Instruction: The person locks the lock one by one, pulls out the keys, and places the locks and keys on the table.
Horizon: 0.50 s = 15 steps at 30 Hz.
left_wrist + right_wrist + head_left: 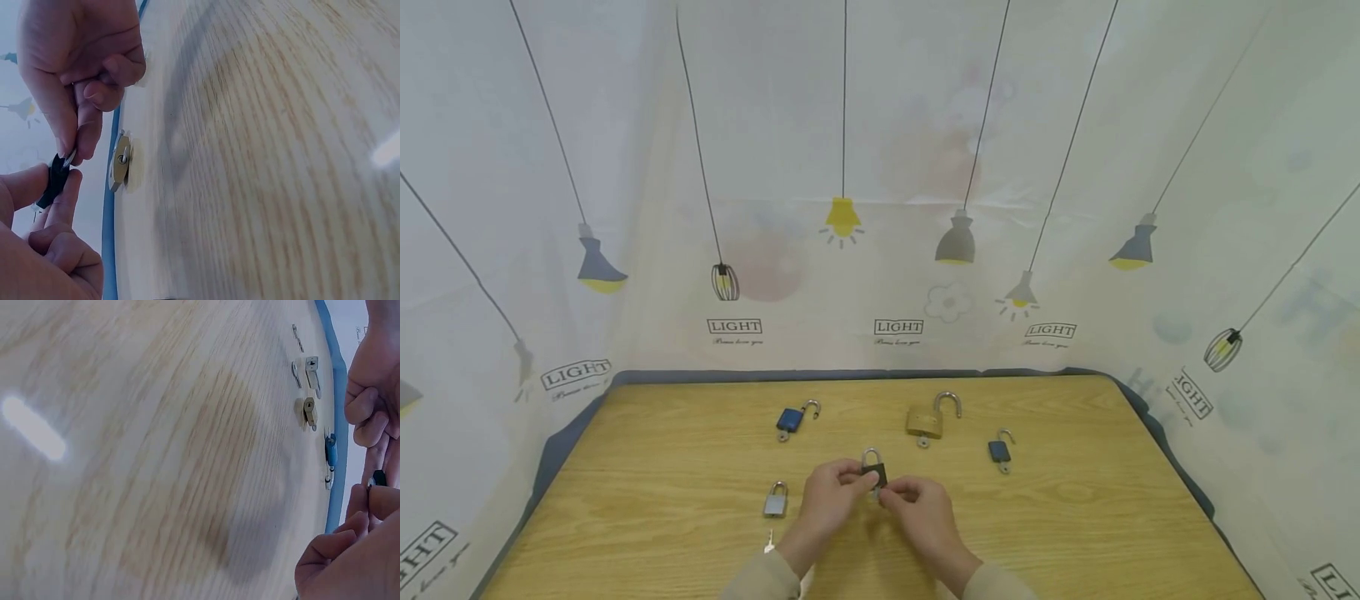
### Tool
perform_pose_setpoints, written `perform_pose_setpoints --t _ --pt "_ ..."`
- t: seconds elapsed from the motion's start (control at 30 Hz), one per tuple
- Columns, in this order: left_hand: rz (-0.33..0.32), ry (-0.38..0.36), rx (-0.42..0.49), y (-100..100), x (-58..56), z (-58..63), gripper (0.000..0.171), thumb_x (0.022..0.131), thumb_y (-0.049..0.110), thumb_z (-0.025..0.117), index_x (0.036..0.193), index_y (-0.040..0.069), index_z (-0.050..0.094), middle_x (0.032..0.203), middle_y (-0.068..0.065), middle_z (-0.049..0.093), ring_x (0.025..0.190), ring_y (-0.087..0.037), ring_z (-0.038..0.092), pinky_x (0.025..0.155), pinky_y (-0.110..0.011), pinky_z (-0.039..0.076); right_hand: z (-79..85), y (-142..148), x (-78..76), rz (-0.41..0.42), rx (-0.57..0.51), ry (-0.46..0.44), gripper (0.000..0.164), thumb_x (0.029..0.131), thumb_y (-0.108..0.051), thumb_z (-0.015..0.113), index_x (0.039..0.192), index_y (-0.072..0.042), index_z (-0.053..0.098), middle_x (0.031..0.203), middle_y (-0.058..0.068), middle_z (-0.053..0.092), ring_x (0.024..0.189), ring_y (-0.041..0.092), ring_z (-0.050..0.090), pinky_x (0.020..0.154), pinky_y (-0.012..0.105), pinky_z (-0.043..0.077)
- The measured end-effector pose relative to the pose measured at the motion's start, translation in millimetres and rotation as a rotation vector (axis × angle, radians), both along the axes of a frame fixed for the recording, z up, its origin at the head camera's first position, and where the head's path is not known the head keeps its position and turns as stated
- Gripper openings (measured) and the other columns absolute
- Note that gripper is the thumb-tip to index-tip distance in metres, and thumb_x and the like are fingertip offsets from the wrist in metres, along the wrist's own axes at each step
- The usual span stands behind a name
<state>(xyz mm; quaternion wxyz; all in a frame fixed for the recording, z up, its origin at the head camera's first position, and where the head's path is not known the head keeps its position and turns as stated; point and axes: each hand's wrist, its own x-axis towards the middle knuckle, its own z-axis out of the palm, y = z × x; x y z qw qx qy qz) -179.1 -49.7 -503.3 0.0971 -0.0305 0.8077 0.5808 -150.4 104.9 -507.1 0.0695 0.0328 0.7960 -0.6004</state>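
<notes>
Both hands meet over the near middle of the wooden table (1075,533). My left hand (829,498) grips a small black padlock (875,475) by its body, thumb across the front, shackle pointing away from me. At its near end, my right hand (921,510) pinches the key (876,493) between thumb and fingertips; the fingers hide most of that key. In the left wrist view, the black padlock (55,181) sits between the left thumb and fingers, held up off the table.
Beyond the hands lie a blue padlock (789,419), a large brass padlock (924,422) and a small dark blue padlock (999,451), all with swung-out shackles and keys inserted. Left of the hands are a silver padlock (776,502) and a loose key (770,542). A printed curtain (805,333) borders the table.
</notes>
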Motion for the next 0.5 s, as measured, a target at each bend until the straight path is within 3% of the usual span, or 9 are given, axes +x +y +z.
perform_pose_setpoints --t 0.5 --pt "0.013 -0.018 0.01 1.9 -0.7 -1.6 0.033 0.084 0.031 0.072 0.104 0.005 0.067 0.088 -0.001 0.07 0.088 -0.017 0.059 0.081 -0.04 0.046 -3.1 -3.9 1.4 -0.045 -0.031 -0.055 0.023 0.088 -0.027 0.067 0.099 -0.007 0.067 0.092 0.004 0.07 0.087 0.016 0.061 0.077 0.034 0.048"
